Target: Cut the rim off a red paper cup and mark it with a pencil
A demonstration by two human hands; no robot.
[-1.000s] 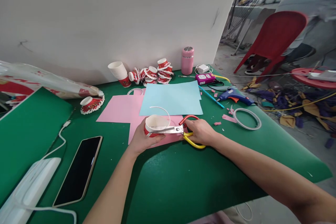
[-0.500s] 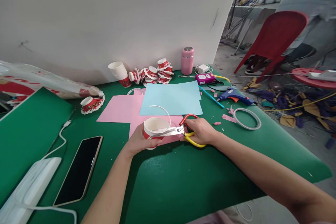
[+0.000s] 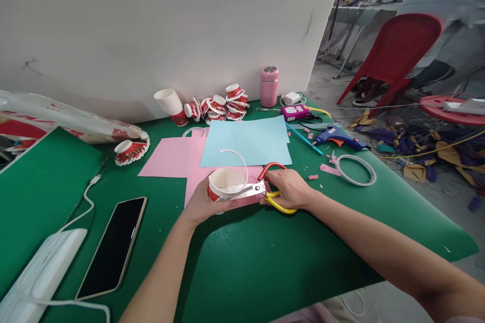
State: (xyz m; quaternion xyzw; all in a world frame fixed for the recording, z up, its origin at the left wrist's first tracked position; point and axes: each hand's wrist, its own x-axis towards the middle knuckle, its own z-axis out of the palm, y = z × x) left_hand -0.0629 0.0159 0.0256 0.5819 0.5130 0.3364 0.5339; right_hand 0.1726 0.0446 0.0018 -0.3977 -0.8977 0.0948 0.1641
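My left hand [image 3: 202, 203] is closed round a red and white paper cup [image 3: 214, 193], its mouth facing up. A thin strip cut from the rim [image 3: 242, 159] curls up above the cup on its far right side. In my right hand [image 3: 288, 189] are scissors [image 3: 253, 190] with one red and one yellow handle loop. Their blades reach left across the cup's near rim, the fingers wrapped round the handles. How far the blades are apart is hard to see. Pink sheets [image 3: 170, 157] and a light blue sheet [image 3: 246, 141] lie behind the cup.
Several fringed cups [image 3: 235, 103] and a cup stack [image 3: 170, 106] stand along the white wall, beside a pink flask [image 3: 269, 87]. To the right lie a glue gun [image 3: 337, 137] and a tape roll [image 3: 356, 170]. At left are a phone [image 3: 113, 247] and a white power strip [image 3: 49, 267].
The cup has tipped and turned slightly in my left hand, and its curled strip has shifted a little to the right. The scissors stay at the rim, nearly in place.
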